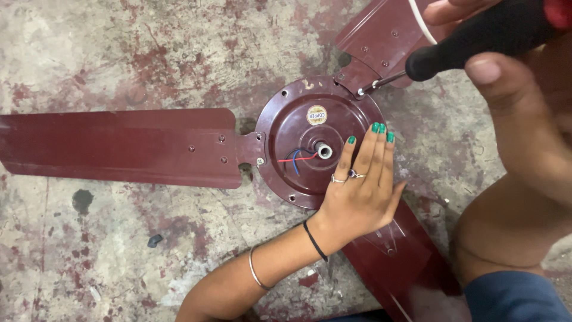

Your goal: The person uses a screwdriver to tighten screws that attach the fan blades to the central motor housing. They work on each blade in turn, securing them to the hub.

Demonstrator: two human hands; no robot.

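Observation:
A maroon ceiling fan lies on the floor with its round motor housing [292, 134] facing up. My left hand [357, 191], with rings and green nails, rests flat on the housing's right side. Close to the camera, my right hand [518, 107] grips a black-handled screwdriver [476, 39]. Its metal tip [363, 90] sits on a screw where the upper right blade [381, 36] joins the housing. Red, blue and black wires [296, 160] come out beside the centre shaft.
One long blade [119, 146] stretches left across the stained concrete floor [119, 53]. Another blade [411, 262] runs to the lower right under my left wrist. My bent leg [506, 232] fills the right side. A small dark chip [154, 240] lies on the floor.

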